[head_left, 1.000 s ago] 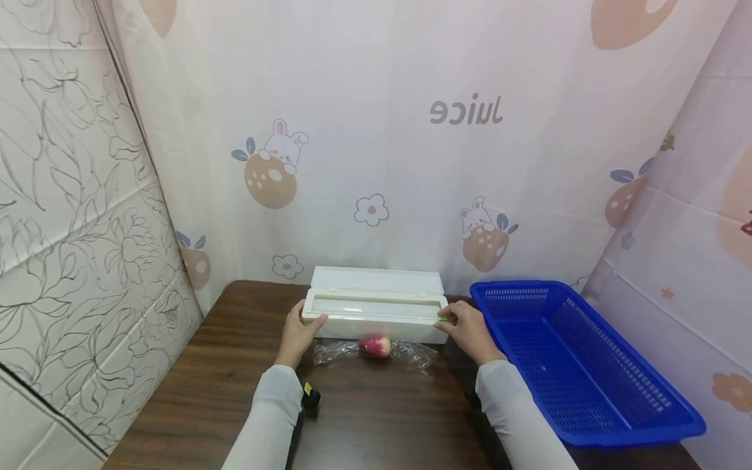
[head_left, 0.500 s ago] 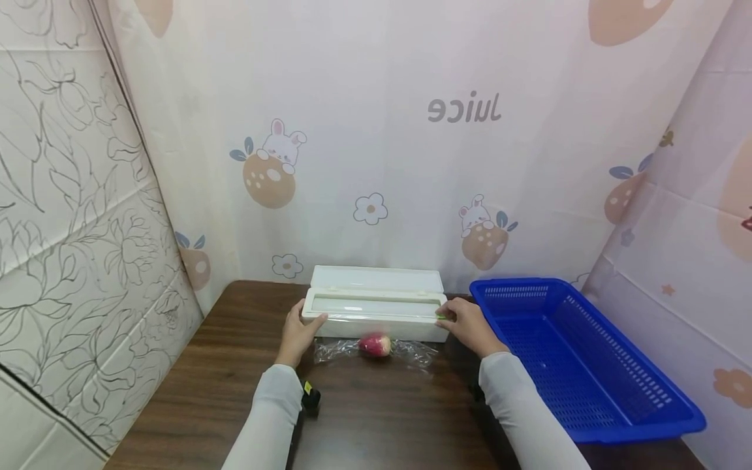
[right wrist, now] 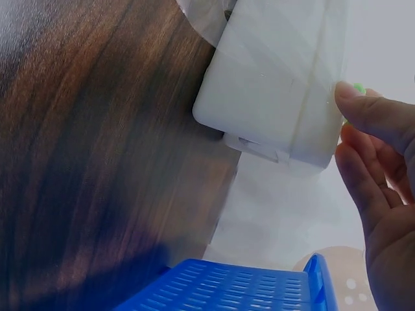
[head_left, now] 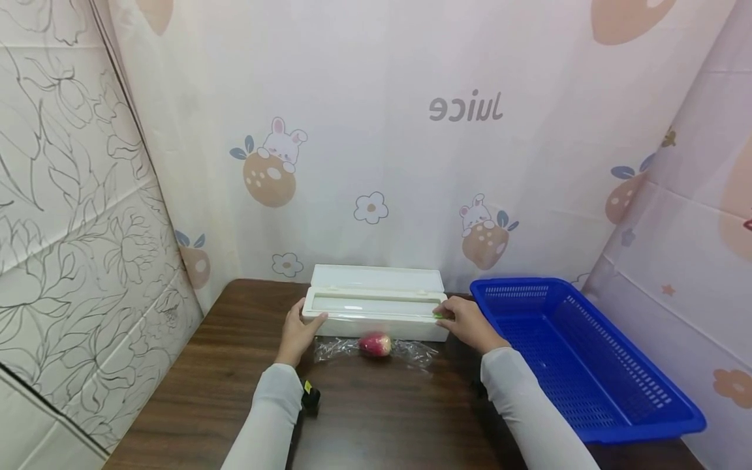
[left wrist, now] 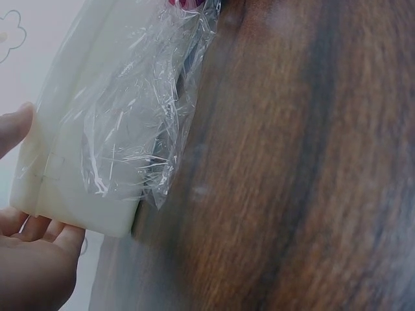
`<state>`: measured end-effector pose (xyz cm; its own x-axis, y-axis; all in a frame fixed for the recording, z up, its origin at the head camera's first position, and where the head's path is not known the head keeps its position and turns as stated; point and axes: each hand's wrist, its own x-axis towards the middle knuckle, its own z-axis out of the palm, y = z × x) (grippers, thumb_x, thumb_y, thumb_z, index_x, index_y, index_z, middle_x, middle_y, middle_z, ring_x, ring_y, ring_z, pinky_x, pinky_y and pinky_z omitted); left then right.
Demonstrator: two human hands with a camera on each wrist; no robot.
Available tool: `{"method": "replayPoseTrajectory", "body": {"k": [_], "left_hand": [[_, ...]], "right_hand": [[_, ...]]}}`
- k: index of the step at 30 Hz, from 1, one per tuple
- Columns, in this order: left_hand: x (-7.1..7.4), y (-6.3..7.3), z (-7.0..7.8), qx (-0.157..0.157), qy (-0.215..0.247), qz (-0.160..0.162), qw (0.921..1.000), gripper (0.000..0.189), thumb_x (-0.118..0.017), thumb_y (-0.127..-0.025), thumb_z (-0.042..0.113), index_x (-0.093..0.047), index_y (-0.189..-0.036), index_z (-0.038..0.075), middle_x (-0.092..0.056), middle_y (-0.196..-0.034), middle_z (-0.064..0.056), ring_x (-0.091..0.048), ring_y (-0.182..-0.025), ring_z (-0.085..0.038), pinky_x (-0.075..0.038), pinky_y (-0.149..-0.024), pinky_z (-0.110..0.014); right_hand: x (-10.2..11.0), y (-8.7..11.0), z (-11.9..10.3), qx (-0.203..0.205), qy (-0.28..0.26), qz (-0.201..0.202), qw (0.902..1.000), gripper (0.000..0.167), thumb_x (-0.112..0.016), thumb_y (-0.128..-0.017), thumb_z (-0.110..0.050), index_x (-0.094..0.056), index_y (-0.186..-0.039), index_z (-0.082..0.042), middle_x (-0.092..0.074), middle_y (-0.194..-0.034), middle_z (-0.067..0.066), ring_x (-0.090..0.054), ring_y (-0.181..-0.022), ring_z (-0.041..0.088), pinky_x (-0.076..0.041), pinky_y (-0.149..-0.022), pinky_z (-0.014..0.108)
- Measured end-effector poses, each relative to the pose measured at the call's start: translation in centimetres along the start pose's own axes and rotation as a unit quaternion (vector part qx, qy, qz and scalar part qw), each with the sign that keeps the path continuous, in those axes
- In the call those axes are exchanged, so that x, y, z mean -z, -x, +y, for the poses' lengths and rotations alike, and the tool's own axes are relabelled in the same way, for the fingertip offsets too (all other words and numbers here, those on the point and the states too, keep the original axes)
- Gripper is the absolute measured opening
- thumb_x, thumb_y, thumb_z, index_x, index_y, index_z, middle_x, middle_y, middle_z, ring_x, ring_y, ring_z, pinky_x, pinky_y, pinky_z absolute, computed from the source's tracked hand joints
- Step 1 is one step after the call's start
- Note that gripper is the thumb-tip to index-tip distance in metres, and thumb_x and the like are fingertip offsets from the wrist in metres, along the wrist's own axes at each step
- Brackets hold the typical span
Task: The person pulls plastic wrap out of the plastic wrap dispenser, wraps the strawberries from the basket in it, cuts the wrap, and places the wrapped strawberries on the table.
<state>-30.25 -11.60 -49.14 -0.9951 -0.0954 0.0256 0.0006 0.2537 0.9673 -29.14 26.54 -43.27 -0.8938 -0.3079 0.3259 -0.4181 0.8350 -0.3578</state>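
A long white cling film dispenser (head_left: 382, 329) stands at the back of the table with its lid (head_left: 376, 277) raised. My left hand (head_left: 296, 334) grips its left end, thumb on the front edge and fingers around the end, as the left wrist view shows. At the other end, my right hand (head_left: 470, 324) pinches a small green slider (head_left: 437, 315) on the front top edge between thumb and finger. In front of the box lies a red and cream fruit-like piece (head_left: 375, 344), its exact kind unclear, with clear cling film (left wrist: 130, 123) spread out on both sides.
A blue perforated plastic basket (head_left: 587, 432) stands to the right, close to the right forearm. Behind the box hangs a printed curtain (head_left: 376, 130). The dark wooden table (head_left: 376, 418) extends toward me. A small black object with a yellow mark (head_left: 310, 397) is by the left wrist.
My right hand has shifted slightly left along the box's front edge with the green slider. The left hand keeps its grip, and the wrapped red piece stays in place.
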Motion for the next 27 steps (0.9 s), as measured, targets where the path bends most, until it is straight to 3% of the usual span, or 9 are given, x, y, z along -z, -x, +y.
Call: {"method": "replayPoseTrajectory", "body": {"k": [6,10,15,20,27], "left_hand": [[0.01,-0.08,0.03,-0.001,0.002,0.000,1.0000,0.083,-0.072,-0.094,0.032,-0.026,-0.155,-0.001,-0.028,-0.155,-0.027,-0.030,-0.142,-0.044,-0.026,-0.114,-0.060],[0.00,-0.10,-0.02,-0.004,0.003,0.004,1.0000,0.083,-0.072,-0.094,0.032,-0.026,-0.155,-0.001,-0.028,-0.155,-0.027,-0.030,-0.142,-0.045,-0.026,-0.114,-0.060],[0.00,0.00,-0.18,-0.007,0.005,0.004,0.9999,0.082,-0.072,-0.094,0.031,-0.027,-0.155,-0.002,-0.028,-0.155,-0.027,-0.029,-0.142,-0.044,-0.026,-0.114,-0.060],[0.00,0.02,-0.21,-0.011,0.003,0.004,0.9999,0.082,-0.072,-0.094,0.031,-0.027,-0.154,-0.002,-0.028,-0.155,-0.027,-0.029,-0.142,-0.044,-0.026,-0.114,-0.060],[-0.03,0.03,-0.22,-0.013,0.000,0.001,0.9999,0.083,-0.073,-0.093,0.031,-0.028,-0.154,-0.001,-0.029,-0.154,-0.027,-0.029,-0.142,-0.044,-0.025,-0.114,-0.061]], "right_hand": [[0.09,-0.34,-0.12,0.042,0.003,-0.022,0.9989,0.019,-0.081,-0.081,0.001,-0.076,-0.098,-0.005,-0.063,-0.084,-0.001,-0.059,-0.077,0.013,-0.055,-0.071,0.035],[-0.03,-0.36,-0.15,0.049,0.008,-0.028,0.9984,0.021,-0.080,-0.081,0.003,-0.076,-0.099,-0.006,-0.065,-0.086,-0.001,-0.061,-0.079,0.014,-0.056,-0.072,0.035],[-0.25,-0.18,-0.30,0.065,-0.002,-0.019,0.9977,0.023,-0.079,-0.080,0.007,-0.076,-0.100,-0.004,-0.064,-0.085,0.002,-0.061,-0.079,0.015,-0.056,-0.071,0.034],[-0.33,-0.14,-0.22,0.107,-0.009,-0.008,0.9942,0.028,-0.078,-0.078,0.011,-0.074,-0.101,-0.004,-0.065,-0.088,0.004,-0.060,-0.080,0.018,-0.056,-0.073,0.036],[-0.18,-0.45,-0.20,0.134,-0.007,-0.025,0.9907,0.032,-0.075,-0.080,0.014,-0.073,-0.106,-0.005,-0.069,-0.100,0.006,-0.065,-0.089,0.021,-0.057,-0.078,0.040]]}}
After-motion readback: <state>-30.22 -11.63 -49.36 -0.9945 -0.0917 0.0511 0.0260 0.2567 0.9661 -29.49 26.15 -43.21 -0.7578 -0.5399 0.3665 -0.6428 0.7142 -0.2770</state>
